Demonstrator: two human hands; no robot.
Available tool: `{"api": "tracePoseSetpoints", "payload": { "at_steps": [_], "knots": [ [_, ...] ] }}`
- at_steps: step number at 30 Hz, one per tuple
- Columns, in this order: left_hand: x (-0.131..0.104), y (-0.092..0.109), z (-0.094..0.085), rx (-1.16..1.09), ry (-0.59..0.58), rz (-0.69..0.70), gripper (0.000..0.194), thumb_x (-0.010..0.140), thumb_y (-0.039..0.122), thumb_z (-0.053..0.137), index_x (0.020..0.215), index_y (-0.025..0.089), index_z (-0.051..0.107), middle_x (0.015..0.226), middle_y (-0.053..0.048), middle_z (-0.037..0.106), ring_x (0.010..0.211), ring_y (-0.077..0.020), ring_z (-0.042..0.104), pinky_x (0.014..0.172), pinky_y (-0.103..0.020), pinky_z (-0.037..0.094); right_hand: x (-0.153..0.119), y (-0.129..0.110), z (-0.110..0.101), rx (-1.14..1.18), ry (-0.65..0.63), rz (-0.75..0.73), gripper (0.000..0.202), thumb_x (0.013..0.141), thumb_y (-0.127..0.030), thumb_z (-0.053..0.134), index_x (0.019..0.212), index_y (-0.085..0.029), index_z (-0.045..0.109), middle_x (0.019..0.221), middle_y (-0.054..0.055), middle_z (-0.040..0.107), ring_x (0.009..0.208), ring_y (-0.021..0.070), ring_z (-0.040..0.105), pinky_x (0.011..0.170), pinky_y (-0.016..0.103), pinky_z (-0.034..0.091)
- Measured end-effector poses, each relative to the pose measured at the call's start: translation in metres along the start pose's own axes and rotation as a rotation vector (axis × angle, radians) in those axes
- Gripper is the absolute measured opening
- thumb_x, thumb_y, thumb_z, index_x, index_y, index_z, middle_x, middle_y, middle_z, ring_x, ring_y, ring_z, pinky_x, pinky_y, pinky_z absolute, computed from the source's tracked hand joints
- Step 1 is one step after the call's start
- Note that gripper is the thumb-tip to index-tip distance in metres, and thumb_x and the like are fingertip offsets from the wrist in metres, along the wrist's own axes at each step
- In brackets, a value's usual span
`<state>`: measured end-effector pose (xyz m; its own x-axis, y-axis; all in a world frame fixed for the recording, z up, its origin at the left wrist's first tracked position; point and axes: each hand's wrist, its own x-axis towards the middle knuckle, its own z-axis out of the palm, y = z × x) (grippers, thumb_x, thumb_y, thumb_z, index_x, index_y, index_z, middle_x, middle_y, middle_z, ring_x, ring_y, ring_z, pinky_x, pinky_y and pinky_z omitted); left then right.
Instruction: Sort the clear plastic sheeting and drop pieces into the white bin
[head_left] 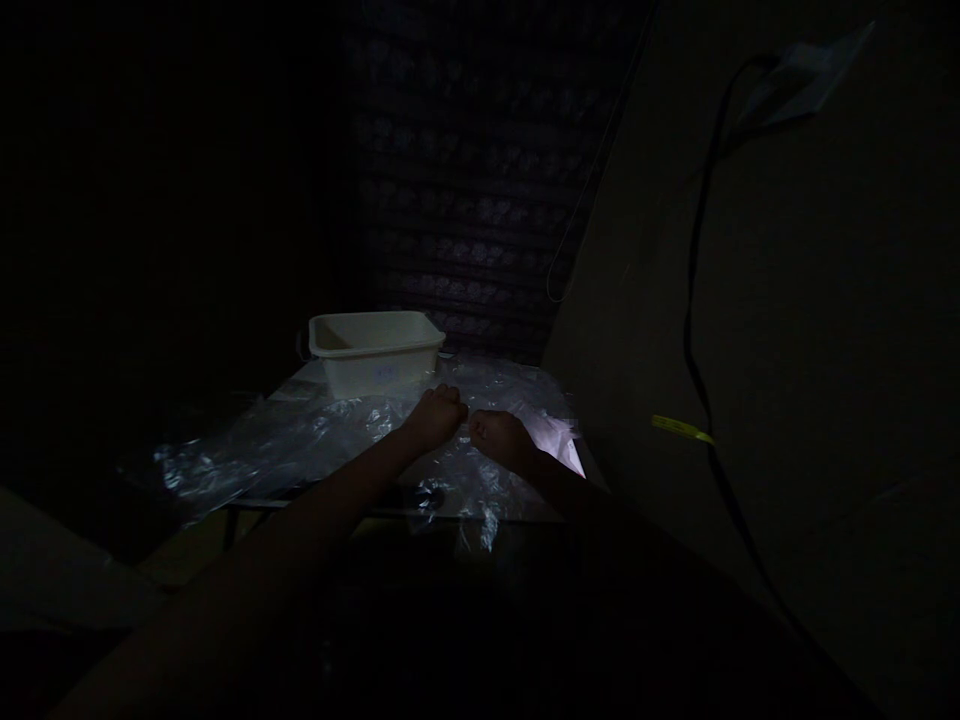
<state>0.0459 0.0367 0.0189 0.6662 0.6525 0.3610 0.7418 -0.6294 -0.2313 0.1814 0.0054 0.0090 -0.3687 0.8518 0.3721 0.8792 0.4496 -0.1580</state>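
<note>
Crinkled clear plastic film (300, 440) is spread over a small table and hangs past its front edge. In the middle of it, my left hand (436, 416) is closed, with its fingers curled down onto the film. Close beside it on the right, my right hand (501, 440) is also closed, and its thumb side faces the left hand. Both hands seem to pinch the plastic between them, though dim light hides the exact grip. A bright pinkish-white patch (559, 438) shows at the right, under or among the film.
A cream plastic tub (382, 372) stands at the back left of the table. Behind is a dark patterned curtain (480, 210). On the right wall, a black cable (691, 340) with a yellow tag (679, 429) runs down from a socket (806, 75). The room is very dark.
</note>
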Motion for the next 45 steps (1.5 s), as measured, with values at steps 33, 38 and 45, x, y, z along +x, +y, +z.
{"api": "tracePoseSetpoints", "payload": {
  "at_steps": [33,38,45],
  "knots": [
    [-0.003,0.004,-0.004,-0.003,0.025,0.008,0.022,0.072,0.023,0.034,0.069,0.016,0.055,0.073,-0.007,0.046,0.073,-0.0180,0.040,0.056,-0.029,0.029,0.010,0.006,-0.015,0.753,-0.371,0.440,0.018,0.057,-0.017,0.042,0.041,-0.011,0.049,0.031,-0.003,0.045,0.026,0.0030,0.031,0.030,0.016,0.023],
    [-0.003,0.004,-0.006,-0.008,0.004,0.015,0.022,0.072,0.024,0.034,0.071,0.016,0.055,0.074,-0.007,0.046,0.073,-0.0182,0.040,0.056,-0.029,0.029,0.012,0.007,-0.009,0.687,-0.286,0.381,0.020,0.056,-0.019,0.043,0.038,-0.012,0.046,0.029,-0.004,0.041,0.028,0.0034,0.033,0.031,0.016,0.025],
    [-0.003,0.003,-0.006,-0.019,0.000,-0.015,0.022,0.072,0.023,0.034,0.071,0.016,0.055,0.075,-0.008,0.046,0.074,-0.0186,0.040,0.058,-0.030,0.029,0.010,0.009,-0.015,0.643,-0.334,0.380,0.020,0.055,-0.016,0.042,0.036,-0.012,0.046,0.027,-0.005,0.038,0.027,0.0031,0.032,0.032,0.016,0.024]
  ]
}}
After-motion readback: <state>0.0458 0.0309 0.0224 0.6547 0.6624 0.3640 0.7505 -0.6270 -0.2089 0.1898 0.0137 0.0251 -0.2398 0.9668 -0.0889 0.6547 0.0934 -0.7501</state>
